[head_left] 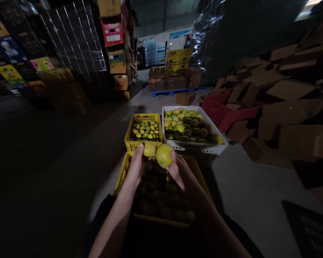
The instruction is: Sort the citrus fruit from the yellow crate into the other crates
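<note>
My left hand (pixel 138 161) is closed on a yellow lemon (pixel 149 149). Beside it, my right hand (pixel 177 167) holds a larger yellow-green lemon (pixel 164 155). Both fruits are held up close together above the near yellow crate (pixel 120 176), whose many fruits lie in shadow. Behind my left hand stands a smaller yellow crate (pixel 146 116) with small yellow and green lemons (pixel 145 130). To its right, a white crate (pixel 201 147) carries yellow and dark green fruits (pixel 181 123).
A red crate (pixel 220 111) and a heap of flattened cardboard (pixel 288 107) lie on the right. Stacked boxes (pixel 117 61) rise at the back left. A blue pallet (pixel 172 91) with a yellow box (pixel 178 61) on its load stands behind the crates.
</note>
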Tool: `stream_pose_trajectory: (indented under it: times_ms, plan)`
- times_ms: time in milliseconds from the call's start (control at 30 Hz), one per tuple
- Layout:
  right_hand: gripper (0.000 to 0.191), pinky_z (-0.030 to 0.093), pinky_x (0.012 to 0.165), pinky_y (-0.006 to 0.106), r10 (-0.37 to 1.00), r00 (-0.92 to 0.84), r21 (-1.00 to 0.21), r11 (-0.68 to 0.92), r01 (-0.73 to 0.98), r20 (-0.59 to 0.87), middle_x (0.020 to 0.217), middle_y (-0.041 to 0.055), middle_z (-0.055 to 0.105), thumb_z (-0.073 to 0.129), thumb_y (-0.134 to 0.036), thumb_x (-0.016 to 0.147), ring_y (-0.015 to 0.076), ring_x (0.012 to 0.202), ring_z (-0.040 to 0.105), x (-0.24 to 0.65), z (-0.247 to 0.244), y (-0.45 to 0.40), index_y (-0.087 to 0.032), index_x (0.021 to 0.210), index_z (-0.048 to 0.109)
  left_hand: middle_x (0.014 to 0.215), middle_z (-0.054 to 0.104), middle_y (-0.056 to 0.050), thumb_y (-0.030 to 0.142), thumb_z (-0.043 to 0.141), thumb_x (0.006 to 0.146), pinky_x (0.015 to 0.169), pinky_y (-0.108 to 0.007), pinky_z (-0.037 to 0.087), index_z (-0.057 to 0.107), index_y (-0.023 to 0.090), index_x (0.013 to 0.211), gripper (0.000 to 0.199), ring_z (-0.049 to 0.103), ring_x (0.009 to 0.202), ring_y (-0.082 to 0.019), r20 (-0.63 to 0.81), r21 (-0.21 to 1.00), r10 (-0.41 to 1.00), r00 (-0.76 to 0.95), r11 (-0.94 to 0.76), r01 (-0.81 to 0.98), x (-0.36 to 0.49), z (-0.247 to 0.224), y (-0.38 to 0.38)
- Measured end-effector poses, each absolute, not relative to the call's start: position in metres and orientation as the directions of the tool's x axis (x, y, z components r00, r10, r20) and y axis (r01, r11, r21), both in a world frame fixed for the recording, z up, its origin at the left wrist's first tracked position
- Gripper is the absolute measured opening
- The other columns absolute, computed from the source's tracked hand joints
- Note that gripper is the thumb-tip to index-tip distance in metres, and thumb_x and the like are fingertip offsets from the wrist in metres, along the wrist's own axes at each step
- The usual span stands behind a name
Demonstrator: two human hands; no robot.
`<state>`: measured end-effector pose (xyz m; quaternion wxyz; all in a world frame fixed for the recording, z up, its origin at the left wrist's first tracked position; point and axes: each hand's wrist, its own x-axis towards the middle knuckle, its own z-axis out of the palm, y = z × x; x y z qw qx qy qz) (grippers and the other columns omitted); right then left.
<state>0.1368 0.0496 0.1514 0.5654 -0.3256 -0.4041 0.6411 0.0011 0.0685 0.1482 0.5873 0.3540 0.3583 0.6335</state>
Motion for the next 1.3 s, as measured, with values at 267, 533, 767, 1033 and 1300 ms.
stream_pose_trajectory:
  times_ms: [267, 533, 767, 1033, 1300]
  plan:
    - [0.051, 0.043, 0.099, 0.045, 0.992, -0.059, -0.767, 0.049, -0.64, 0.113, 0.112, 0.0048, 0.067, 0.076, -0.041, 0.066, 0.026, 0.11, 0.059, 0.136, 0.141, 0.064, -0.028, 0.112, 0.058, 0.102, 0.067, -0.005, 0.043, 0.076, 0.066, 0.091, -0.029, 0.043, 0.061, 0.018, 0.095, 0.041, 0.059, 0.099, -0.018, 0.135, 0.915, 0.984, -0.118, -0.17, -0.367, 0.003, 0.144, 0.067]
    - [0.038, 0.046, 0.093, 0.038, 0.992, 0.0, -0.818, 0.107, -0.565, 0.129, 0.105, 0.0029, 0.069, 0.075, -0.038, 0.065, 0.0226, 0.105, 0.06, 0.14, 0.144, 0.065, -0.026, 0.099, 0.061, 0.098, 0.071, -0.007, 0.037, 0.08, 0.061, 0.092, -0.033, 0.044, 0.069, 0.016, 0.094, 0.041, 0.063, 0.096, -0.021, 0.118, 0.922, 0.986, -0.121, -0.154, -0.354, 0.006, 0.144, 0.064]
    - [0.044, 0.049, 0.081, 0.027, 0.998, -0.014, -0.94, 0.058, -0.335, 0.066, 0.093, -0.0019, 0.068, 0.082, -0.018, 0.053, 0.016, 0.087, 0.062, 0.138, 0.146, 0.058, -0.023, 0.092, 0.061, 0.099, 0.071, -0.006, 0.038, 0.077, 0.066, 0.091, -0.031, 0.046, 0.071, 0.019, 0.093, 0.034, 0.064, 0.096, -0.019, 0.107, 0.899, 0.985, -0.133, -0.152, -0.411, -0.006, 0.14, 0.07]
    - [0.046, 0.051, 0.08, 0.031, 0.988, -0.153, -0.981, -0.004, -0.194, 0.027, 0.088, 0.0018, 0.072, 0.084, -0.017, 0.047, 0.0209, 0.087, 0.066, 0.145, 0.153, 0.06, -0.018, 0.091, 0.068, 0.098, 0.071, -0.007, 0.037, 0.079, 0.064, 0.093, -0.032, 0.045, 0.071, 0.016, 0.094, 0.038, 0.063, 0.097, -0.02, 0.093, 0.901, 0.987, -0.133, -0.14, -0.41, -0.008, 0.14, 0.069]
    - [0.039, 0.05, 0.086, 0.035, 0.985, -0.17, -0.94, -0.02, -0.341, 0.041, 0.093, 0.0047, 0.073, 0.08, -0.024, 0.059, 0.0229, 0.09, 0.066, 0.139, 0.152, 0.058, -0.019, 0.096, 0.07, 0.096, 0.069, -0.005, 0.037, 0.081, 0.062, 0.087, -0.031, 0.047, 0.069, 0.017, 0.093, 0.039, 0.063, 0.092, -0.019, 0.045, 0.841, 0.989, -0.14, -0.113, -0.529, -0.004, 0.141, 0.067]
